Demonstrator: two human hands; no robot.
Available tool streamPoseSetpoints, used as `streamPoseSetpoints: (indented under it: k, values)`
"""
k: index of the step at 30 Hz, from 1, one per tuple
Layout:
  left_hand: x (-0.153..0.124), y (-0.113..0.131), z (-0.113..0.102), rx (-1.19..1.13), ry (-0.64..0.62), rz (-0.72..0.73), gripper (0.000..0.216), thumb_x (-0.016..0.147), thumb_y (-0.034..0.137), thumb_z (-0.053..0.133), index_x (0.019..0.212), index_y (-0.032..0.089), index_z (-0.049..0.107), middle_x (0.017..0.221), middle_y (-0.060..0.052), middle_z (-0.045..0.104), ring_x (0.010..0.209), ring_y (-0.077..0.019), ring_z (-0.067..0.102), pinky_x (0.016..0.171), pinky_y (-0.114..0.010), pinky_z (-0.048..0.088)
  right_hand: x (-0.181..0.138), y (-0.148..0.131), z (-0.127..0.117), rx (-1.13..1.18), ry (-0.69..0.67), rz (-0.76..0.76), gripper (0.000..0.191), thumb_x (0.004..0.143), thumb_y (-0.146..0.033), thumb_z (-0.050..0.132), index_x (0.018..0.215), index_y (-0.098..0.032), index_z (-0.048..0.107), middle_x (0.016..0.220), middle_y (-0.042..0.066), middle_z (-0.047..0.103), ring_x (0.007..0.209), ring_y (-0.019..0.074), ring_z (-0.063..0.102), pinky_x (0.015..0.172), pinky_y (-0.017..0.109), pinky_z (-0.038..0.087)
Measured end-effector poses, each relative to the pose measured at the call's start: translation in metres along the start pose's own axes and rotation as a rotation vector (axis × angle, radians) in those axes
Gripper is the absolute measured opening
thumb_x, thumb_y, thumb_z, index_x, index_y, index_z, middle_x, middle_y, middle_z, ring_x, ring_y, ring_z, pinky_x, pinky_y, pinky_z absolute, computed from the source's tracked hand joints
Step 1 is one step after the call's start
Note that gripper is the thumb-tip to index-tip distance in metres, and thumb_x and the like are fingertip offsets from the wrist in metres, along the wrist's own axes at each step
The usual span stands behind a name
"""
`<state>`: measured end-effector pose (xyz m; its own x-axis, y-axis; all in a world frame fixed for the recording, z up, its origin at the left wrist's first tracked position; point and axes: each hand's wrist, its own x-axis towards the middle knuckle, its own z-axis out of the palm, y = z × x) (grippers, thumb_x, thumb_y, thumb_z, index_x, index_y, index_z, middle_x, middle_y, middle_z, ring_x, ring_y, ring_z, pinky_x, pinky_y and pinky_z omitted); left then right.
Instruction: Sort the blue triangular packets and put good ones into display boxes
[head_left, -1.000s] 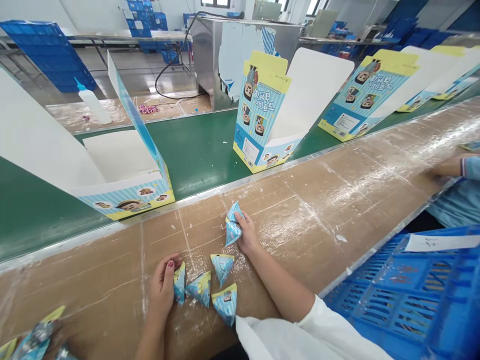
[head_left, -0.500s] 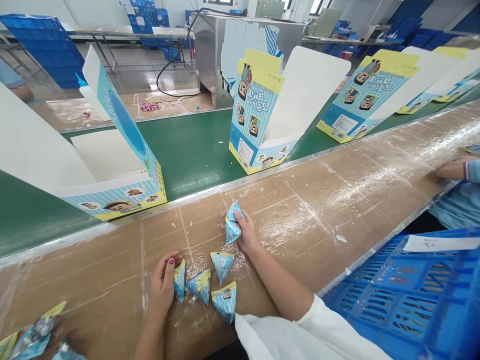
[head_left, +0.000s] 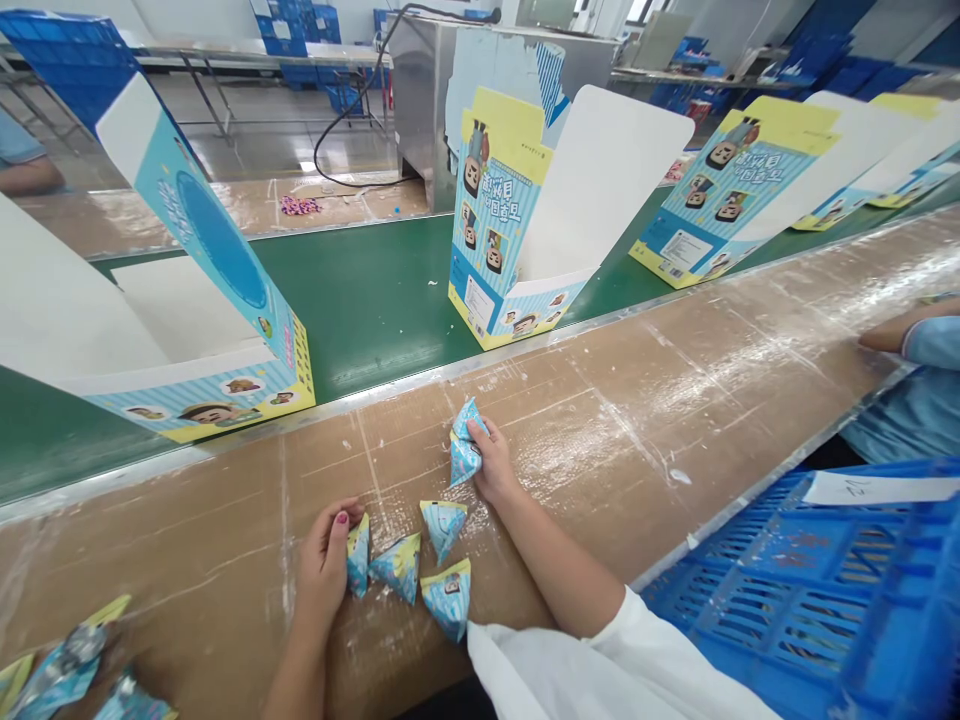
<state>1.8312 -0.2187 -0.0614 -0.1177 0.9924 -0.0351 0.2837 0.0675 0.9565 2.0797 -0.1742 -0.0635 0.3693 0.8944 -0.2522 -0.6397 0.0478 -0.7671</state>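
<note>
My right hand (head_left: 493, 466) is closed on a blue triangular packet (head_left: 464, 455) that stands on the brown taped bench (head_left: 675, 390). My left hand (head_left: 325, 568) grips another blue-and-yellow triangular packet (head_left: 358, 556) by its edge. Three more such packets (head_left: 444, 525) lie loose on the bench between my arms. An open printed display carton (head_left: 496, 235) stands on the green conveyor belt (head_left: 375, 300) straight ahead of my right hand. A second open carton (head_left: 217, 330) sits on the belt to the left.
More open cartons (head_left: 720, 190) lie on the belt at the right. A blue plastic crate (head_left: 825, 580) stands at my right side. A co-worker's arm in a blue sleeve (head_left: 926, 335) rests on the bench far right. Loose packets (head_left: 67, 670) pile at the lower left.
The cartons on the belt have drifted left, and the left carton's flap has swung up into view. My hands stay on their packets.
</note>
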Motion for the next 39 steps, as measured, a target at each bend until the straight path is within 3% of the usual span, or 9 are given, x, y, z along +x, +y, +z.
streamPoseSetpoints:
  k: [21, 26, 30, 33, 39]
  values:
    - [0.002, 0.002, 0.000, -0.026, 0.005, 0.010, 0.066, 0.070, 0.077, 0.053, 0.090, 0.016, 0.067, 0.086, -0.011, 0.073, 0.083, -0.0261, 0.070, 0.081, -0.040, 0.056, -0.002, -0.001, 0.005, -0.064, 0.016, -0.021, 0.046, 0.054, -0.046, 0.083, 0.084, -0.019, 0.059, 0.065, -0.006, 0.058, 0.054, 0.0086, 0.049, 0.053, 0.021, 0.043]
    - [-0.005, 0.008, 0.001, 0.040, -0.004, 0.048, 0.059, 0.078, 0.070, 0.048, 0.092, 0.016, 0.067, 0.086, -0.011, 0.073, 0.083, -0.0254, 0.070, 0.080, -0.039, 0.055, -0.007, -0.003, 0.005, -0.088, 0.042, -0.018, 0.047, 0.052, -0.046, 0.083, 0.083, -0.019, 0.060, 0.066, -0.005, 0.060, 0.055, 0.0092, 0.051, 0.055, 0.022, 0.045]
    - [-0.010, 0.008, 0.001, 0.182, -0.043, 0.135, 0.046, 0.086, 0.056, 0.045, 0.097, 0.018, 0.067, 0.092, -0.010, 0.073, 0.088, -0.0236, 0.068, 0.085, -0.037, 0.052, -0.020, 0.007, 0.008, -0.305, 0.011, -0.103, 0.047, 0.053, -0.041, 0.084, 0.090, -0.020, 0.063, 0.069, -0.005, 0.063, 0.059, 0.0108, 0.054, 0.056, 0.022, 0.045]
    - [-0.011, 0.006, 0.000, 0.201, -0.084, 0.169, 0.040, 0.089, 0.047, 0.043, 0.099, 0.017, 0.066, 0.095, -0.011, 0.072, 0.089, -0.0224, 0.068, 0.084, -0.036, 0.051, -0.023, 0.008, 0.006, -0.403, -0.055, -0.063, 0.050, 0.053, -0.037, 0.085, 0.094, -0.020, 0.063, 0.064, -0.005, 0.061, 0.055, 0.0106, 0.053, 0.049, 0.021, 0.043]
    - [-0.012, 0.007, -0.002, 0.179, -0.094, 0.168, 0.036, 0.090, 0.043, 0.042, 0.097, 0.018, 0.066, 0.094, -0.009, 0.072, 0.089, -0.0218, 0.067, 0.083, -0.034, 0.051, -0.006, -0.020, -0.009, 0.040, -0.009, 0.070, 0.042, 0.064, -0.055, 0.075, 0.080, -0.020, 0.056, 0.073, -0.001, 0.064, 0.054, 0.0096, 0.056, 0.049, 0.022, 0.048]
